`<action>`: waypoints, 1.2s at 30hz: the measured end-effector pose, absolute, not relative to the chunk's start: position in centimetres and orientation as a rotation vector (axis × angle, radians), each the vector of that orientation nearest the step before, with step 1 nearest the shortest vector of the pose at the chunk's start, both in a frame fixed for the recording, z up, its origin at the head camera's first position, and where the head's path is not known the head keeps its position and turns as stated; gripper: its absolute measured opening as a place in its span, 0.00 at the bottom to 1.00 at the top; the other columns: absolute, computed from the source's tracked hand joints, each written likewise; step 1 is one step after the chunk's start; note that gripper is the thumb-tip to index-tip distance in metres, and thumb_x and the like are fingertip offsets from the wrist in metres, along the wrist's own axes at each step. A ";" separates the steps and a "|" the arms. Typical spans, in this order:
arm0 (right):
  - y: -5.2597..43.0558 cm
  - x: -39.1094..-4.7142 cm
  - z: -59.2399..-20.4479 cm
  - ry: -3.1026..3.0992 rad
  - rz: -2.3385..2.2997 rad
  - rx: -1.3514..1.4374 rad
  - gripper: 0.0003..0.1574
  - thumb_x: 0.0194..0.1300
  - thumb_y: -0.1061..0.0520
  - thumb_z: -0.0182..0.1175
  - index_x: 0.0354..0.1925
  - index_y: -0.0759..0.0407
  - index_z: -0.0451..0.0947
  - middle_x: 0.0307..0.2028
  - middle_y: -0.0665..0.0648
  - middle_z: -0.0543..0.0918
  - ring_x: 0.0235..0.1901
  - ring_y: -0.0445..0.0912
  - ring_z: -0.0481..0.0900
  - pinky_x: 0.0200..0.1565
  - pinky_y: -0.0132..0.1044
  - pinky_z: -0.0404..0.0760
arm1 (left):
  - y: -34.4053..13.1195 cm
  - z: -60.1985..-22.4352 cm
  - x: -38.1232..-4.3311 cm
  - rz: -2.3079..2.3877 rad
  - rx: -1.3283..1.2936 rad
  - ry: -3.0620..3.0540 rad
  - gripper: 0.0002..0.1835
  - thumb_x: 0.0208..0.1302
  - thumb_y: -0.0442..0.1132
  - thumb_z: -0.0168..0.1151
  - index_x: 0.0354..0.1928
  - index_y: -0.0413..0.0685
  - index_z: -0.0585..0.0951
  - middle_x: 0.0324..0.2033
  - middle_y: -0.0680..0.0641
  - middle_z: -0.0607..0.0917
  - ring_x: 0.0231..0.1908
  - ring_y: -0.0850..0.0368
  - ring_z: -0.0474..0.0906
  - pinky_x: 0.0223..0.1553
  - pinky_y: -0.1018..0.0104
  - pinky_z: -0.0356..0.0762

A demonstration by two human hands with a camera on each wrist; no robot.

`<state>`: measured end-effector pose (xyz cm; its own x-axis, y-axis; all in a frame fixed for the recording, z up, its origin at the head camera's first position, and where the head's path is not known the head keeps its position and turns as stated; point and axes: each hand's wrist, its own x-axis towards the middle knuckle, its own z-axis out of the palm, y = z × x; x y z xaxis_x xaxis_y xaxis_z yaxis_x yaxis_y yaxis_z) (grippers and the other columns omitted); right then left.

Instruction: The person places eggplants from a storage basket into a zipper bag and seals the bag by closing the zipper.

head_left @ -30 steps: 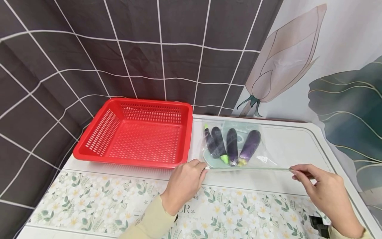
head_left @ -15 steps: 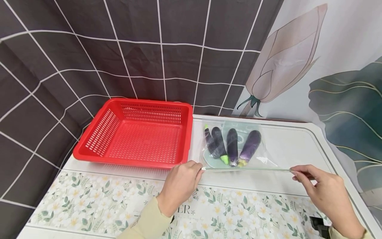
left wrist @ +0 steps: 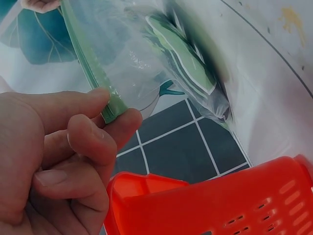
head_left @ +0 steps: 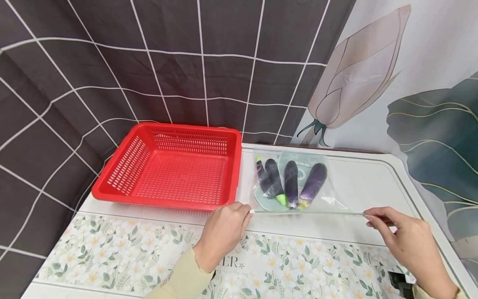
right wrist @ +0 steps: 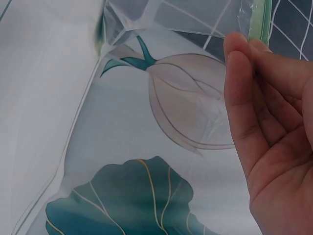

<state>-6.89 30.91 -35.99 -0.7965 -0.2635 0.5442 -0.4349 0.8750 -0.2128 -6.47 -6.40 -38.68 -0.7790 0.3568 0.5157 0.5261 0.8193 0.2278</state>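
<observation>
A clear zip-top bag [head_left: 337, 202] with a green-tinted closure strip lies on the table, several dark purple eggplants [head_left: 290, 178] inside it. My left hand [head_left: 225, 228] pinches the left end of the strip between thumb and fingertip. In the left wrist view, the green strip [left wrist: 87, 58] runs to my left hand's fingertips, the other fingers curled below. At the opposite end, my right hand [head_left: 408, 236] pinches the strip's right corner. The right wrist view shows that green end [right wrist: 258, 24] between thumb and finger. The strip is stretched straight between both hands.
Left of the bag stands a red perforated plastic basket [head_left: 183, 174] with nothing in it. Its near right corner is close to my left hand. A flower-patterned mat [head_left: 112, 249] covers the front of the table. Dark grid-lined curtain [head_left: 179, 74] hangs behind.
My left hand has shifted slightly left and down at the end of the strip. My right hand stays almost in place. The eggplants and basket look unmoved.
</observation>
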 end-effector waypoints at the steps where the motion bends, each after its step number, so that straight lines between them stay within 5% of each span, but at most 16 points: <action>1: 30.9 -6.9 -36.0 -2.530 0.451 0.509 0.17 0.42 0.68 0.69 0.32 0.52 0.81 0.19 0.47 0.83 0.22 0.21 0.72 0.15 0.24 0.60 | -6.4 -38.7 -6.5 -0.497 -0.655 -2.545 0.04 0.57 0.38 0.64 0.32 0.46 0.84 0.23 0.53 0.82 0.23 0.59 0.80 0.24 0.66 0.77; 11: 30.9 -6.6 -36.0 -2.573 0.405 0.539 0.18 0.40 0.65 0.71 0.31 0.49 0.81 0.20 0.44 0.83 0.22 0.24 0.74 0.20 0.25 0.68 | -6.2 -38.4 -6.1 -0.383 -0.626 -2.605 0.04 0.56 0.39 0.64 0.27 0.47 0.83 0.21 0.52 0.80 0.21 0.57 0.79 0.20 0.64 0.75; 19: 30.8 -6.2 -36.6 -2.666 0.373 0.565 0.19 0.38 0.64 0.72 0.30 0.47 0.80 0.23 0.43 0.82 0.20 0.37 0.79 0.21 0.21 0.69 | -5.8 -39.0 -5.7 -0.147 -0.651 -2.643 0.04 0.50 0.34 0.64 0.21 0.46 0.81 0.17 0.52 0.76 0.18 0.56 0.76 0.17 0.63 0.73; 28: 30.6 -5.8 -37.1 -2.761 0.425 0.593 0.20 0.36 0.63 0.74 0.27 0.44 0.78 0.23 0.37 0.79 0.22 0.30 0.76 0.26 0.19 0.71 | -5.6 -39.8 -5.1 -0.081 -0.656 -2.703 0.06 0.48 0.31 0.61 0.18 0.47 0.78 0.15 0.52 0.74 0.14 0.55 0.74 0.12 0.64 0.68; 36: 30.2 -5.6 -37.8 -2.950 0.511 0.638 0.22 0.35 0.52 0.76 0.30 0.45 0.76 0.33 0.41 0.79 0.29 0.37 0.80 0.30 0.32 0.80 | -5.4 -40.6 -4.7 -0.077 -0.710 -2.740 0.05 0.50 0.32 0.62 0.21 0.50 0.81 0.16 0.52 0.74 0.15 0.56 0.74 0.11 0.63 0.65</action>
